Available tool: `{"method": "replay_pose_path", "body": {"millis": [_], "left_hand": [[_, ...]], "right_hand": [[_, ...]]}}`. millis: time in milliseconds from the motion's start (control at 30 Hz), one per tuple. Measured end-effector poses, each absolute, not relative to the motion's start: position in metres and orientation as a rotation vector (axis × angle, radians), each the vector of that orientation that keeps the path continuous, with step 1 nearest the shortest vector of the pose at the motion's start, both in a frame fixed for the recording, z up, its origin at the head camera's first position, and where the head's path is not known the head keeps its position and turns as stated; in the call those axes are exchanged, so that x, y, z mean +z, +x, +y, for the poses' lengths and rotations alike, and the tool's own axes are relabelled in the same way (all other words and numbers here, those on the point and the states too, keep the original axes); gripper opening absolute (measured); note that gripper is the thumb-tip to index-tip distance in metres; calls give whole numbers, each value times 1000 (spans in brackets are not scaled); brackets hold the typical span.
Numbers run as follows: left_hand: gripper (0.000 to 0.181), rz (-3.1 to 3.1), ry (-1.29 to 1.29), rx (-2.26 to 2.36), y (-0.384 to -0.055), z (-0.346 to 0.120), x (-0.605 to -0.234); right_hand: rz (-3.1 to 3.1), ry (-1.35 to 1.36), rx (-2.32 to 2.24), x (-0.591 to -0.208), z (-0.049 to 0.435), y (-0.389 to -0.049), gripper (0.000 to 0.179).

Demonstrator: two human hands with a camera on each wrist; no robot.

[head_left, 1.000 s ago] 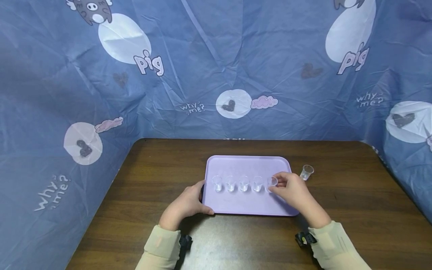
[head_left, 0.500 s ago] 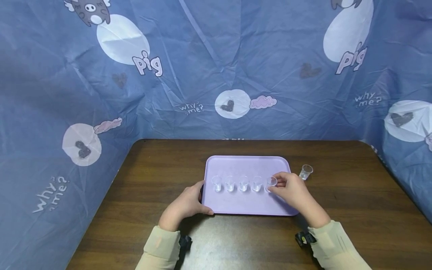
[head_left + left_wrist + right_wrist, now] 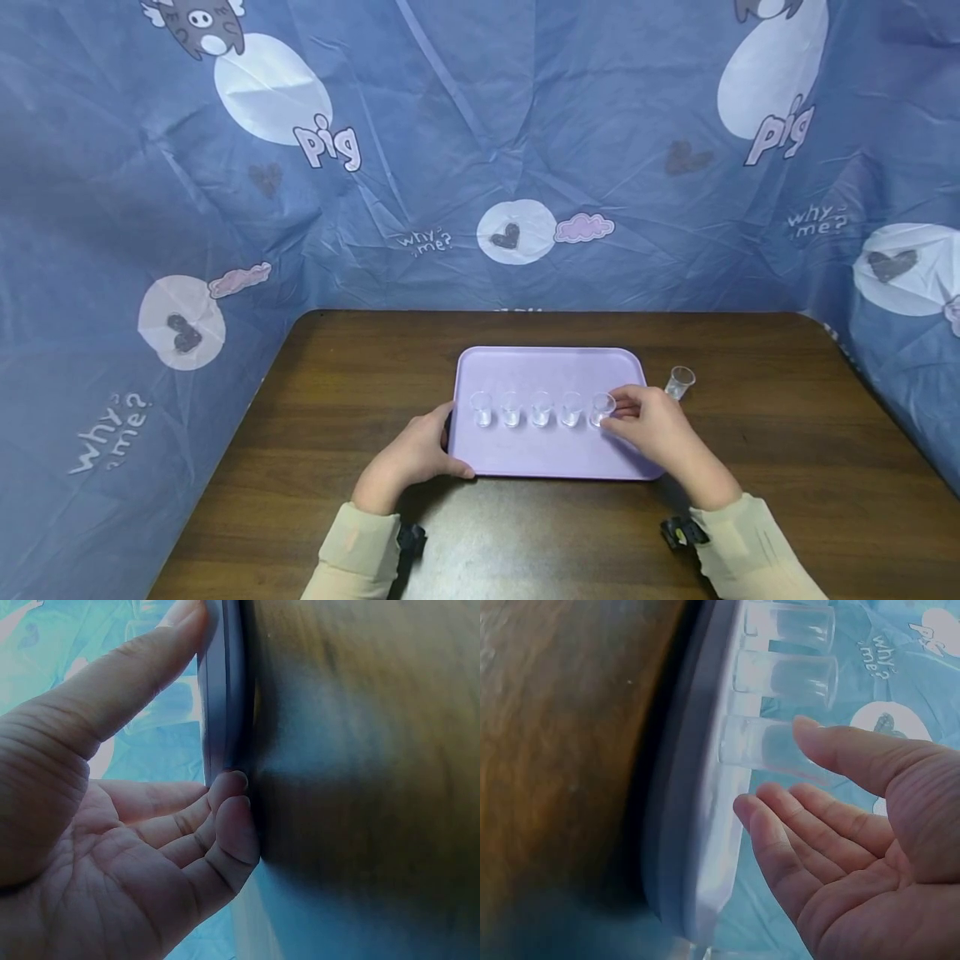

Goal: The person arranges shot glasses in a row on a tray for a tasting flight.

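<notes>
A lilac tray lies on the table, with several small clear cups standing upright on it in a row. My left hand holds the tray's near-left corner. In the left wrist view, its thumb lies against the tray rim and its fingers curl at the tray's side. Beside the rightmost cup is my right hand, thumb and fingers spread around its right side. The right wrist view shows the thumb overlapping that cup near its mouth, the other fingers apart from it.
Another clear cup stands on the brown wooden table, just right of the tray and behind my right hand. A blue printed cloth hangs behind the table and along its sides.
My right hand has shifted slightly right, and its fingers have loosened from the rightmost cup, which stays standing in the row. My left hand stays at the tray corner.
</notes>
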State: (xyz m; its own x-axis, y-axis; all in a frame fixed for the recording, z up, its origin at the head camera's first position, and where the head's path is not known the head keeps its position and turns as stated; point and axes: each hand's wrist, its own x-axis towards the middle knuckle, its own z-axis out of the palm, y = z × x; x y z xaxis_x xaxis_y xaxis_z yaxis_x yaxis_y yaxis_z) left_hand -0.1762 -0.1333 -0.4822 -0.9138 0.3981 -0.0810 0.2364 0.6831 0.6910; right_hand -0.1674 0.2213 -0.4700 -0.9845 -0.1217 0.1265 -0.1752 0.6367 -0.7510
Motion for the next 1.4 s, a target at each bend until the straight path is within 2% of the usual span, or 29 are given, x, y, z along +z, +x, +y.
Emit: {"method": "replay_pose_path", "body": {"millis": [367,933,1400], "left_hand": [[105,2676,524,1051,-176,-133,-481],[106,2680,507,1038,-177,-132,-480],[105,2668,501,1045,-175,-133,-479]], "right_hand": [[-2737,241,1229,-458,235,-165,35],[-2594,67,1125,-441,259,-162,37],[-2572,-16,1164,-436,279,-162,45]]}}
